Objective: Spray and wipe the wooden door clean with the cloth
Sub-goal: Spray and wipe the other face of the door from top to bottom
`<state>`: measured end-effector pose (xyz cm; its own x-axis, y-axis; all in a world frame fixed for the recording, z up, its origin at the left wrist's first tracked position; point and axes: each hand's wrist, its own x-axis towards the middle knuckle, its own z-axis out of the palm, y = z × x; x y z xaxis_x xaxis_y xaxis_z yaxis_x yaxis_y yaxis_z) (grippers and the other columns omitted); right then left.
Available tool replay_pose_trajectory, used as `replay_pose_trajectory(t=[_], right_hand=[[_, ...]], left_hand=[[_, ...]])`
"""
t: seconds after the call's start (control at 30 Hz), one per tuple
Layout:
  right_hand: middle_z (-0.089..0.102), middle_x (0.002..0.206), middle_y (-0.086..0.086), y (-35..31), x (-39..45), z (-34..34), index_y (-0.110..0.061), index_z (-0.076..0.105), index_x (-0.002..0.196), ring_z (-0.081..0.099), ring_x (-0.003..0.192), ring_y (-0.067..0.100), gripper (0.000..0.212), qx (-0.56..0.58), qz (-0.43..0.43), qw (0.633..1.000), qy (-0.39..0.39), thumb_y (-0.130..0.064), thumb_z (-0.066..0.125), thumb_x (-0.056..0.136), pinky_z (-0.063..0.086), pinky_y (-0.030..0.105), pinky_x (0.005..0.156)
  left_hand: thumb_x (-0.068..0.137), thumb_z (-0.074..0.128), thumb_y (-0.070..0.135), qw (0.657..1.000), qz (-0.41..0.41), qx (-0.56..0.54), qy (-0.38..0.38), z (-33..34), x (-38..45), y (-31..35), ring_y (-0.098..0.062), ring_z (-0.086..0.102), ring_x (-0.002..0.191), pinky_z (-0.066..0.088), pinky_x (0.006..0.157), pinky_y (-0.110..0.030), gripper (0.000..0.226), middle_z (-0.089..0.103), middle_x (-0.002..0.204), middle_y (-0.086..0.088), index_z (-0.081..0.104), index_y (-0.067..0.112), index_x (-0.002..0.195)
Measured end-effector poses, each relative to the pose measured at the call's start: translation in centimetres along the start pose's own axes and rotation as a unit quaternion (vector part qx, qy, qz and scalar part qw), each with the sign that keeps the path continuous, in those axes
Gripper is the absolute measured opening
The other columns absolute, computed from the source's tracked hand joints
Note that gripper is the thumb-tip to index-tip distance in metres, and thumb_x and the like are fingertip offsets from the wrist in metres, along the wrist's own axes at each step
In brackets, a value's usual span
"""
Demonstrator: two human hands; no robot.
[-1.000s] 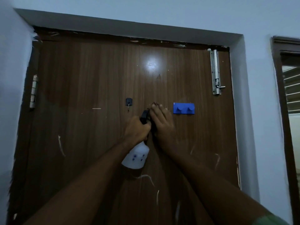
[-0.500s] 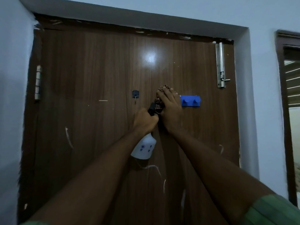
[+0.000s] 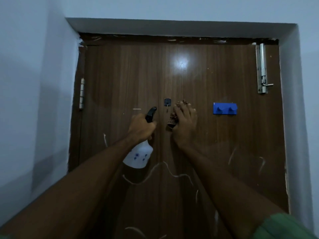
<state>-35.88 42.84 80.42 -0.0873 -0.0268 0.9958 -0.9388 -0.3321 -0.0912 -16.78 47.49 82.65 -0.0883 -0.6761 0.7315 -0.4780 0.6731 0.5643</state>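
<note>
Wipe step: right hand (image 3: 185, 125) presses cloth (image 3: 172, 120) on door (image 3: 224, 152); left hand (image 3: 140, 128) grips spray bottle (image 3: 139, 156). Next: wipe toward white streaks at 6 o'clock.

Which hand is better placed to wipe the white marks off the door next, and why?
The right hand: it presses the cloth flat against the door, so it can sweep straight down to the white marks below. The left hand is occupied, gripping the spray bottle.
</note>
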Motion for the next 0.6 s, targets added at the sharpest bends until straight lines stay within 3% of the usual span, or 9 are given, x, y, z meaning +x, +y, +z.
replay_pose_trajectory(t=[0.13, 0.23, 0.33, 0.43, 0.53, 0.6], right_hand=[[0.039, 0.163, 0.006, -1.1, -4.5, 1.8, -0.018, 0.049, 0.152, 0.027, 0.154, 0.032, 0.078, -0.034, -0.13, 0.989, -0.065, -0.034, 0.079, 0.082, 0.019, 0.055, 0.125], [0.04, 0.162, 0.007, -0.2, -4.1, 2.1, -0.018, 0.048, 0.152, 0.03, 0.152, 0.035, 0.089, -0.059, -0.191, 0.975, -0.098, -0.04, 0.087, 0.075, 0.023, 0.058, 0.123], [0.044, 0.159, 0.009, -1.2, -1.0, 1.7, -0.016, 0.052, 0.149, 0.035, 0.148, 0.037, 0.081, -0.056, -0.149, 0.985, -0.07, -0.023, 0.084, 0.075, 0.025, 0.058, 0.122], [0.052, 0.151, 0.013, -4.2, 0.0, 2.5, -0.01, 0.06, 0.141, 0.042, 0.142, 0.039, 0.08, -0.043, -0.071, 0.996, -0.027, -0.011, 0.087, 0.066, 0.026, 0.055, 0.12], [0.041, 0.16, 0.014, -6.6, -1.5, 4.1, -0.01, 0.05, 0.15, 0.033, 0.148, 0.038, 0.085, -0.037, -0.034, 0.998, -0.037, -0.02, 0.085, 0.073, 0.019, 0.054, 0.122], [0.033, 0.165, 0.014, -6.6, -1.9, 5.0, -0.012, 0.042, 0.155, 0.026, 0.151, 0.038, 0.092, -0.059, -0.118, 0.989, -0.072, -0.034, 0.083, 0.076, 0.018, 0.056, 0.123]], left_hand=[[0.103, 0.06, 0.012, 1.0, 0.02, 0.02, -0.012, -1.5, -0.8, -0.5, -0.016, 0.068, 0.047, 0.056, 0.05, -0.027, 0.024, 0.072, 0.074, -0.021, 0.067, -0.008, 0.091], [0.103, 0.06, 0.013, 0.998, 0.051, 0.036, -0.016, -2.8, -1.2, -0.4, -0.015, 0.068, 0.047, 0.057, 0.051, -0.028, 0.023, 0.073, 0.076, -0.023, 0.067, -0.008, 0.097], [0.104, 0.06, 0.012, 0.996, 0.078, 0.048, -0.014, -3.9, -1.1, -0.3, -0.013, 0.067, 0.048, 0.057, 0.049, -0.024, 0.019, 0.073, 0.081, -0.022, 0.066, -0.006, 0.104], [0.104, 0.061, 0.015, 0.997, 0.061, 0.05, -0.001, -4.5, -0.8, -0.6, -0.018, 0.071, 0.053, 0.06, 0.056, -0.032, 0.023, 0.074, 0.081, -0.023, 0.068, -0.007, 0.099], [0.104, 0.061, 0.013, 0.997, 0.06, 0.041, -0.003, -4.9, -0.8, -0.9, -0.012, 0.068, 0.05, 0.057, 0.052, -0.023, 0.02, 0.073, 0.081, -0.024, 0.067, -0.004, 0.096], [0.105, 0.06, 0.014, 0.997, 0.062, 0.037, -0.01, -5.3, -0.9, -1.2, -0.009, 0.066, 0.048, 0.054, 0.049, -0.017, 0.018, 0.072, 0.078, -0.018, 0.064, 0.006, 0.089]])
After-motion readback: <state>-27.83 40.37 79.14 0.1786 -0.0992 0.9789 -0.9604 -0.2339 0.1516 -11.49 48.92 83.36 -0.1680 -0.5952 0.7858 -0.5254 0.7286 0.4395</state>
